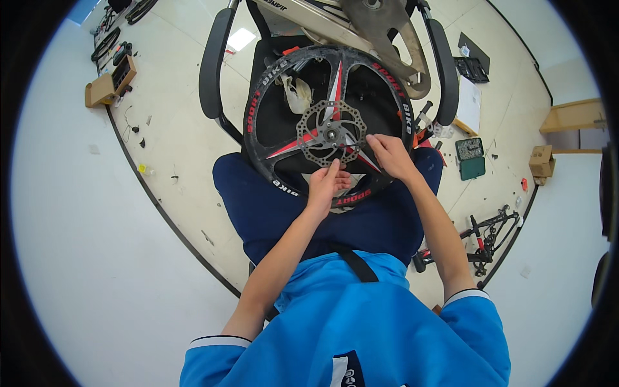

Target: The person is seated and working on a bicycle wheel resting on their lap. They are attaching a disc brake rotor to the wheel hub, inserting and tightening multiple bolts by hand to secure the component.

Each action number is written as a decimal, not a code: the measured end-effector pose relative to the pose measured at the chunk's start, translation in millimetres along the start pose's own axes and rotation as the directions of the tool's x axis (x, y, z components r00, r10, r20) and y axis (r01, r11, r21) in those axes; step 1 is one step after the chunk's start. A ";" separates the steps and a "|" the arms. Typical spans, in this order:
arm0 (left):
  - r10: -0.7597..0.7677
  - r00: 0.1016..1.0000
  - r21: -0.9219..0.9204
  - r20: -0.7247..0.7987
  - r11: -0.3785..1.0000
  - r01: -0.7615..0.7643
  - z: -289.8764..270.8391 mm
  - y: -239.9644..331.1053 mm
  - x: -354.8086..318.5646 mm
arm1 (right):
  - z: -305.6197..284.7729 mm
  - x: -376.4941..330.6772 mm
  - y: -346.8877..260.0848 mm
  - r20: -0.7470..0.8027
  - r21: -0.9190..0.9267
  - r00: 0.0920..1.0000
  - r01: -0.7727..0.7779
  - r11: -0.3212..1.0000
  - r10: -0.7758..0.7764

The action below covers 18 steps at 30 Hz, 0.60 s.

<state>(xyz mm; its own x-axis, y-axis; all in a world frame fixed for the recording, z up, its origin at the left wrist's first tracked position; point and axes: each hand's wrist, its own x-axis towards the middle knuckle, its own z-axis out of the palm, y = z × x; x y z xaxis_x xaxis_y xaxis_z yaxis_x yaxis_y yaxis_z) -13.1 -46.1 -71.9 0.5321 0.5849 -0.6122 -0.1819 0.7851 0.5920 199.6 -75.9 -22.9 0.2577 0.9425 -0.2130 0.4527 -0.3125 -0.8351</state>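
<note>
A black bicycle wheel [253, 149] with broad spokes in red and white lies across my lap and the chair seat. A round silver brake disc [309, 121] with many holes is at its hub [332, 135]. My left hand [327, 187] is at the disc's lower edge, thumb up against the rim and the other fingers loosely apart, with nothing visible in them. At the disc's right edge, my right hand [391, 155] has thumb and fingers pinched together. A thin dark thing seems to run from them toward the hub, too small to make out.
The black office chair's armrests [216, 64] [442, 71] flank the wheel. Beyond it rests a beige metal frame [316, 20]. On the floor at right lie a green tool case [472, 168], a black bicycle frame [483, 238] and a cardboard box [542, 162]. An open carton [101, 91] stands far left.
</note>
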 end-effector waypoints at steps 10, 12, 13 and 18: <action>0.017 0.998 -0.010 -0.061 1.000 -0.018 -33.7 -1.7 -28.3 | -5.3 -9.1 -20.2 0.188 0.275 0.982 -0.082 0.958 0.030; 0.014 0.997 -0.016 -0.071 1.000 -0.015 -37.1 0.7 -30.4 | -4.5 -11.0 -10.3 0.259 0.503 0.963 -0.201 0.841 0.076; 0.014 0.997 -0.019 -0.070 1.000 -0.015 -34.8 3.0 -31.0 | -2.0 -12.4 4.3 0.278 0.629 0.955 -0.259 0.733 0.100; 0.089 0.991 0.005 -0.097 0.996 -0.089 -36.4 10.6 -31.6 | 1.3 -30.5 32.6 0.117 0.820 0.988 -0.155 0.551 0.103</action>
<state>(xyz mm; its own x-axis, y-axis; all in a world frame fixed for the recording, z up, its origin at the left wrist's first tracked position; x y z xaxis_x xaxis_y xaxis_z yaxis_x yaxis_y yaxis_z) -62.0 -48.9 -65.3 0.4315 0.6691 -0.6051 -0.2240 0.7292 0.6466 205.4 -114.7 -44.3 0.2009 0.9127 -0.3558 -0.4906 -0.2206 -0.8430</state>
